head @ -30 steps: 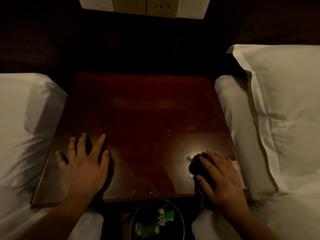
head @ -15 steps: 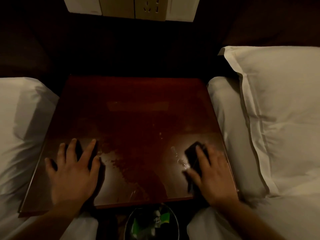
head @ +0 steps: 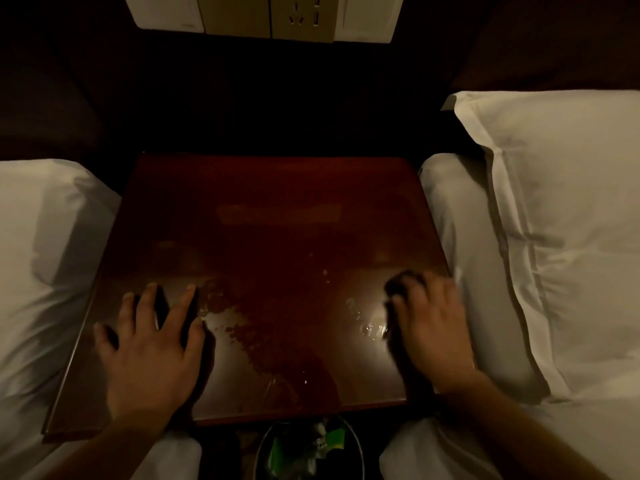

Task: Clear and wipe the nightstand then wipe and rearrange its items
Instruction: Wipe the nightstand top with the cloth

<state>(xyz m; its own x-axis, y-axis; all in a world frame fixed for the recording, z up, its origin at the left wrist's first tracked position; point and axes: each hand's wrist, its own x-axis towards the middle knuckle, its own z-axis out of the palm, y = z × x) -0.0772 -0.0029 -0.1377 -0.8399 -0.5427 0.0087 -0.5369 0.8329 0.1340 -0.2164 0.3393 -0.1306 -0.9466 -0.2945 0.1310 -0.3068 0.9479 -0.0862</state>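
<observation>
The nightstand [head: 277, 230] has a dark red glossy top with nothing standing on it, and wet streaks and droplets shine near its front. My left hand [head: 152, 344] lies flat on the front left part, fingers spread, holding nothing. My right hand [head: 433, 327] presses a dark cloth [head: 398, 289] onto the front right part, close to the right edge. Only the cloth's far end shows past my fingers; the hand is blurred by motion.
White bedding lies on the left [head: 38, 271], and a white pillow [head: 561, 237] lies on the bed to the right. A waste bin [head: 308, 448] with green wrappers stands below the front edge. A wall panel with sockets [head: 266, 15] sits above the back.
My right hand has slid the cloth away from the front edge, farther onto the top along the right side. My left hand has stayed flat in place. The camera has tilted slightly.
</observation>
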